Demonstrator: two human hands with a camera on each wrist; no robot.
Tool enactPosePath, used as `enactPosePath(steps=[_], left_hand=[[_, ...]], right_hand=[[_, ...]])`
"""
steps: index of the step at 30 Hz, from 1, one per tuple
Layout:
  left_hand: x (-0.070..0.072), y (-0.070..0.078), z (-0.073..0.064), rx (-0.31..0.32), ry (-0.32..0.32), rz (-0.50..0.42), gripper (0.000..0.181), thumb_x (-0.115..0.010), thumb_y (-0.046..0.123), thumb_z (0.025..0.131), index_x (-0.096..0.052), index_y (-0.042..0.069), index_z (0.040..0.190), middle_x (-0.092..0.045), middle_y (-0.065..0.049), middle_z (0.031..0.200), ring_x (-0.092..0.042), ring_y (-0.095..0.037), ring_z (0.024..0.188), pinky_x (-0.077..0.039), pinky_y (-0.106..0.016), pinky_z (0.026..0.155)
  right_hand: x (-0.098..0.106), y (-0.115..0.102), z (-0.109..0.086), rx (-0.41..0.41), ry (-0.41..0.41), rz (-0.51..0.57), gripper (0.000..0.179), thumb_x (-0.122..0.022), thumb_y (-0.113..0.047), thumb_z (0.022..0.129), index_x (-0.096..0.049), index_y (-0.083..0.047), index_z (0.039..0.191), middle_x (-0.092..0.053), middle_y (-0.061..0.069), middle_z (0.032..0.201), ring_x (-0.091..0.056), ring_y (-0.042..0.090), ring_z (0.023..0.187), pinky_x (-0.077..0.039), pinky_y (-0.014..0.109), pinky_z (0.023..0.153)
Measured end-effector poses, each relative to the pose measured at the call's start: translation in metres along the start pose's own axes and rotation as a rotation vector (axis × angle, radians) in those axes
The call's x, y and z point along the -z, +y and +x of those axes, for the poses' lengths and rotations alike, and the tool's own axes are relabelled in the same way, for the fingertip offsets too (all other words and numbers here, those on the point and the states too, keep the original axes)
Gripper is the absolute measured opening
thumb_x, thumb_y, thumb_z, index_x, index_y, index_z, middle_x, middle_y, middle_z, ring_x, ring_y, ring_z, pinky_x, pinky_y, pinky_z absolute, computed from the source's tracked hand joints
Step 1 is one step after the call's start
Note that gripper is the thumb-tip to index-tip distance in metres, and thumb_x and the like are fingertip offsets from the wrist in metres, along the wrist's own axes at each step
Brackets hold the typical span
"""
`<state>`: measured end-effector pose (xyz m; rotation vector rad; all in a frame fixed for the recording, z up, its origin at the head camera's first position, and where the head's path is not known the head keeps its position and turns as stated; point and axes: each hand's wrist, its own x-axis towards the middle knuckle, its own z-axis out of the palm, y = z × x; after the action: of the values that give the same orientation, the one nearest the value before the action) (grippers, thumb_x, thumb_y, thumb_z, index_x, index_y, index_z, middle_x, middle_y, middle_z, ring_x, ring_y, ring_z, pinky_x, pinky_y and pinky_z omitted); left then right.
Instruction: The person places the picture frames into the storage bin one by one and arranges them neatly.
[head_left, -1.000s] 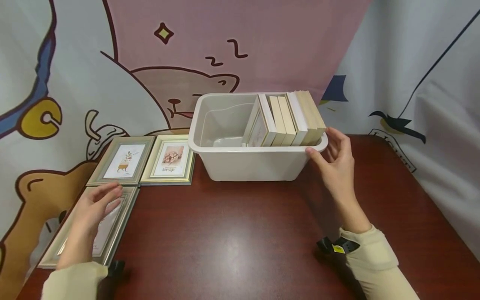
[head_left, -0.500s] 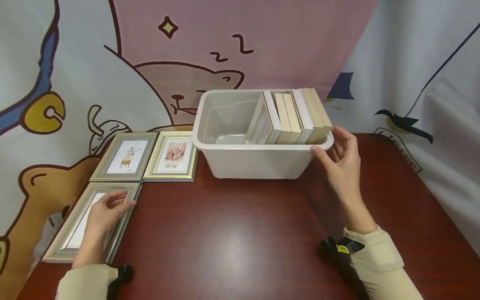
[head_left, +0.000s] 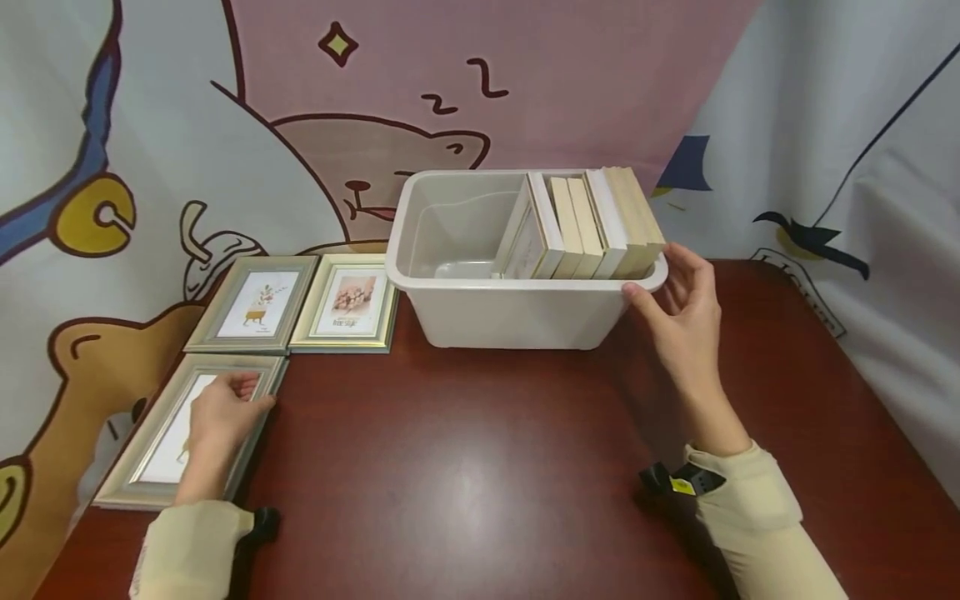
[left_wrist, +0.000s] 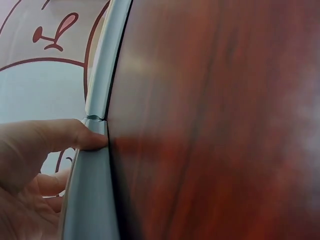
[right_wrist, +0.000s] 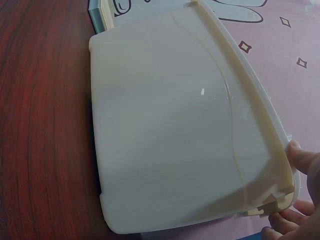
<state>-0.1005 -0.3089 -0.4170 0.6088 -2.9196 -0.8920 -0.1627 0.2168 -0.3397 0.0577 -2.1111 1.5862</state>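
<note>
My left hand (head_left: 223,412) is at the right edge of the nearest picture frame (head_left: 161,450), a silvery one lying flat at the left. In the left wrist view the thumb presses on this frame's outer side (left_wrist: 90,195), with curled fingers across from it. A pale plastic bin (head_left: 517,317) stands at the back centre. Several white and cream frames (head_left: 573,229) stand on edge in its right half, leaning left. My right hand (head_left: 688,333) grips the bin's front right corner, thumb on the front rim and fingers round the end; part of those fingers is hidden.
Two more picture frames lie flat behind the nearest one: a grey-gold one (head_left: 251,304) with a plant picture and a cream one (head_left: 345,304) beside the bin. A printed curtain (head_left: 570,83) hangs behind the dark red wooden table (head_left: 450,467).
My left hand has moved right from above the nearest frame to its right edge, and its fingers have curled in. The right hand keeps its hold on the bin's corner.
</note>
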Motion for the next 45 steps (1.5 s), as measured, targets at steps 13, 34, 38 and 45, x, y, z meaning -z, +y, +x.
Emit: enactPosePath(steps=[13,34,38,45], left_hand=[[0.029,0.018,-0.050,-0.144,0.088,-0.073,0.043,-0.073,0.003,0.080,-0.060,-0.007,0.120,-0.068,-0.028,0.109,-0.044,0.018,0.075,-0.037,0.002,0.063],[0.064,0.084,-0.071,-0.319,0.103,-1.242,0.060,-0.053,-0.036,0.075,-0.060,-0.002,0.124,-0.067,-0.008,0.120,-0.063,-0.014,0.106,-0.056,-0.014,0.083],[0.071,0.102,-0.071,-0.400,0.102,-1.296,0.066,-0.049,-0.038,0.075,-0.054,-0.008,0.133,-0.059,-0.014,0.130,-0.056,-0.022,0.119,-0.056,-0.017,0.088],[0.077,0.130,-0.068,-0.535,0.050,-1.303,0.064,-0.050,-0.037,0.074,-0.055,-0.007,0.131,-0.059,-0.014,0.124,-0.053,-0.022,0.112,-0.056,-0.016,0.083]], right_hand=[[-0.002,-0.004,0.003,0.007,-0.008,0.004,0.068,-0.076,-0.006,0.086,-0.043,-0.009,0.145,-0.050,0.008,0.148,-0.048,0.019,0.141,-0.041,0.030,0.117],[0.000,-0.004,0.001,-0.015,0.014,0.058,0.066,-0.076,-0.005,0.086,-0.044,-0.007,0.144,-0.050,0.009,0.147,-0.048,0.020,0.140,-0.040,0.032,0.118],[-0.002,-0.006,0.002,-0.024,0.015,0.094,0.065,-0.075,-0.002,0.085,-0.045,-0.007,0.143,-0.050,0.009,0.146,-0.048,0.020,0.140,-0.040,0.032,0.118],[-0.002,-0.006,0.002,-0.058,0.008,0.188,0.063,-0.072,0.005,0.085,-0.046,-0.001,0.142,-0.050,0.012,0.147,-0.045,0.023,0.143,-0.041,0.025,0.115]])
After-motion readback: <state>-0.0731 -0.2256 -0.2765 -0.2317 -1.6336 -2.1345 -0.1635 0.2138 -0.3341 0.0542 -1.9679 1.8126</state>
